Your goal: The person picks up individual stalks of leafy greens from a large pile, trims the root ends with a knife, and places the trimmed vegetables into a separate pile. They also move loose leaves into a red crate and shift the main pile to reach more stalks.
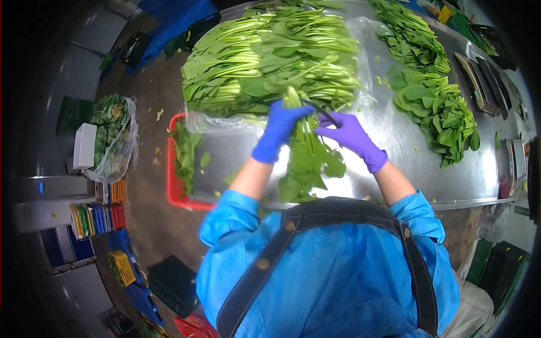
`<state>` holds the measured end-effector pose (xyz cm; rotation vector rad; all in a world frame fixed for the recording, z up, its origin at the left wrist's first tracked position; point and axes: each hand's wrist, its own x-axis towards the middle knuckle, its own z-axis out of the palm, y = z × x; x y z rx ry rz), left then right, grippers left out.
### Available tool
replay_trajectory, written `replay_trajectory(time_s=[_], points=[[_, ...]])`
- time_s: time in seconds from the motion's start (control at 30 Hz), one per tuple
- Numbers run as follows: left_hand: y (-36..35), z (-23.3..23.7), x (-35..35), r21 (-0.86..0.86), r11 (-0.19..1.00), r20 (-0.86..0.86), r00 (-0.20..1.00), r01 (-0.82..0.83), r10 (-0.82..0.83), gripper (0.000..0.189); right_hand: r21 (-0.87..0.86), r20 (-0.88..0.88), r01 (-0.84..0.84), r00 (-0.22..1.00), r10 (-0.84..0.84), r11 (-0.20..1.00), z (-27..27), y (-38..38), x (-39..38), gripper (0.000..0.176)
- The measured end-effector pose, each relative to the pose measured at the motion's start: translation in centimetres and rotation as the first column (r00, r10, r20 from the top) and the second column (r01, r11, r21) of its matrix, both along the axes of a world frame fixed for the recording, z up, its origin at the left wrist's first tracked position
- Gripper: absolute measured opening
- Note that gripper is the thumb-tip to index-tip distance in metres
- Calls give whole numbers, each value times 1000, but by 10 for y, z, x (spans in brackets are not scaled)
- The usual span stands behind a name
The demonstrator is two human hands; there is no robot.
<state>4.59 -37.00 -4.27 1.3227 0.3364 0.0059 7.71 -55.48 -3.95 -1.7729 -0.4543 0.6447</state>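
Note:
My left hand, in a blue glove, is closed round the stems of a bunch of leafy greens, whose leaves hang toward my body. My right hand, in a purple glove, is at the right side of the bunch, its fingers pinched on a thin dark strip that reaches to the stems. Just beyond my hands, a large pile of greens lies in rows on clear plastic. More greens lie in a row at the right on the metal table.
A red crate with loose leaves stands at the table's left edge. Flat dark-edged trays lie at the far right. On the floor at left are a wrapped stack of greens, a white box and a dark green crate.

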Motion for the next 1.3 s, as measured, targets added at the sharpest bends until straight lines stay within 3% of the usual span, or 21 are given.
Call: replay_trajectory(time_s=[0.13, 0.2, 0.27, 0.3, 0.37, 0.4, 0.47, 0.5, 0.53, 0.57, 0.6, 0.67, 0.8, 0.87, 1.0, 1.07, 1.13, 1.2, 1.23, 1.27, 1.3], points=[[2, 3, -3, 57, 998, 24, 1000, 17, -19, 26, 44, -147, 60, 988, -53, 997, -9, -5, 11, 28], [10, 7, -8, 146, 986, -9, 997, 80, -79, 27, -85, -94, 94, 990, -102, 992, 1, -13, 17, 24], [17, -1, -11, 182, 975, -48, 991, 130, -123, 27, 115, 121, 171, 975, -184, 979, -34, -20, 24, 27], [18, -2, -15, 95, 970, -12, 974, 225, -225, 27, 114, 122, 168, 976, -182, 979, -35, -26, 30, 27], [25, -4, -22, -48, 935, 53, 936, 351, -349, 27, -265, 305, 213, 944, -128, 940, -33, -32, 41, 34], [30, -5, -21, -47, 935, 55, 936, 351, -348, 27, -264, 307, 213, 943, -128, 941, -33, -32, 39, 34], [36, -7, -21, -292, 900, 159, 944, 324, -288, 27, -162, 442, 170, 893, -82, 972, -39, -31, 31, 41], [40, -8, -19, -306, 902, 135, 952, 305, -275, 31, -98, 573, 103, 819, -29, 990, -43, -24, 31, 49], [40, -9, -16, -308, 902, 134, 953, 302, -273, 31, -100, 571, 101, 820, -26, 990, -43, -23, 30, 49], [39, -4, -14, -295, 897, 131, 944, 328, -302, 33, 19, 263, 18, 965, -22, 1000, -17, -13, 22, 52], [38, -2, -11, -281, 892, 127, 935, 355, -332, 35, 159, -72, -20, 997, 32, 987, -2, -4, 16, 54], [32, -3, -3, -265, 882, 127, 921, 390, -369, 37, 247, -251, -86, 956, 150, 965, 8, 8, 9, 55], [23, 3, 9, -134, 916, 94, 925, 378, -368, 31, 204, -157, -57, 984, 90, 977, -3, 13, 18, 51], [21, 3, 11, -33, 983, -20, 983, 183, -184, 29, 222, -149, -60, 984, 94, 973, -9, 11, 22, 50], [19, -5, 18, -114, 985, -74, 988, 128, -136, 24, 150, -156, -46, 985, 69, 988, -6, 6, 21, 47], [19, -8, 21, -129, 983, -78, 986, 134, -145, 23, 75, -240, -63, 968, 80, 995, -1, 5, 19, 42], [25, -15, 25, -143, 980, -84, 985, 137, -150, 22, 160, -212, -32, 975, 66, 987, -17, 4, 23, 38], [44, -28, 28, -345, 923, 55, 986, 168, -159, 23, -13, -87, 97, 991, -97, 995, -17, -3, 29, 36], [55, -30, 26, -499, 851, 144, 984, 162, -102, 24, -100, 83, 179, 982, -171, 979, -46, -11, 40, 35], [73, -33, 27, -653, 703, 245, 957, 282, -157, 22, -274, 246, 189, 962, -121, 943, -59, -21, 49, 34], [81, -24, 25, -596, 772, 214, 970, 221, -112, 21, -325, 306, 197, 947, -94, 925, -68, -26, 49, 34]])
